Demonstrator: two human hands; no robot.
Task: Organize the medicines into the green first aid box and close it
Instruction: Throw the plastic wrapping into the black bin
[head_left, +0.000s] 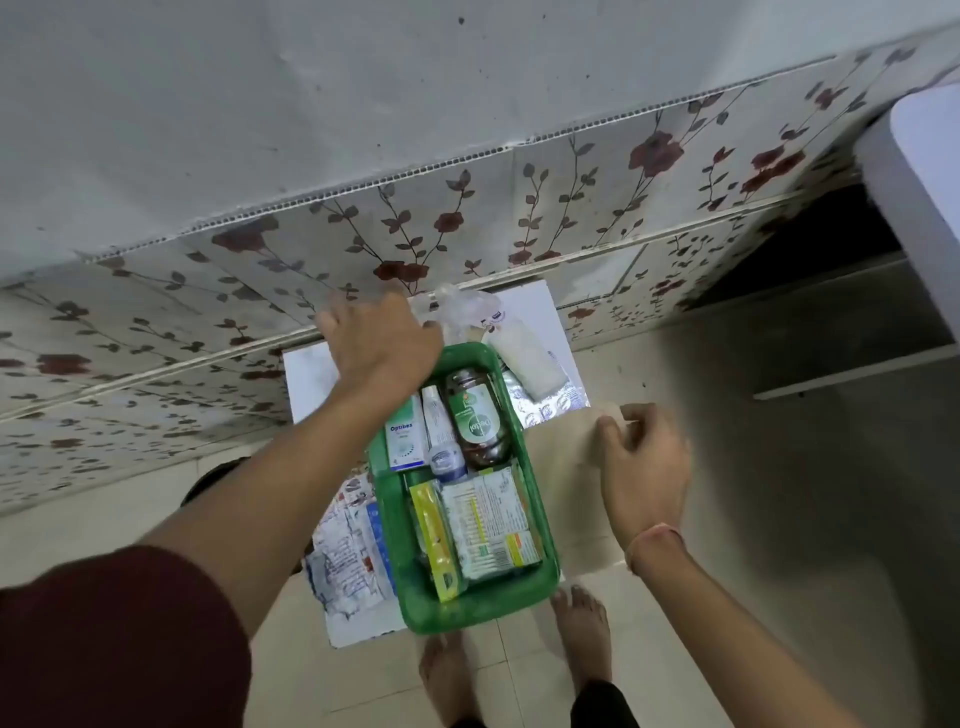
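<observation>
The green first aid box (519, 415) stands without a lid on a small white table (309, 384). Inside lie a brown Dettol bottle (475, 415), a white Optibex carton (405, 436), a small white bottle (441, 441), a yellow-green carton (436, 540) and a white-green packet (491, 525). My left hand (379, 343) is palm down over the box's far left corner, beside a clear plastic bag (460, 306); its fingers are hidden. My right hand (641, 457) hovers right of the box, blurred, fingers loosely curled, nothing seen in it.
A white bottle (527, 358) and silver blister strips (553, 405) lie on the table right of the box. Printed sachets and papers (348, 551) lie left of it. A floral-tiled wall (467, 218) backs the table. My bare feet (582, 634) stand on the floor tiles.
</observation>
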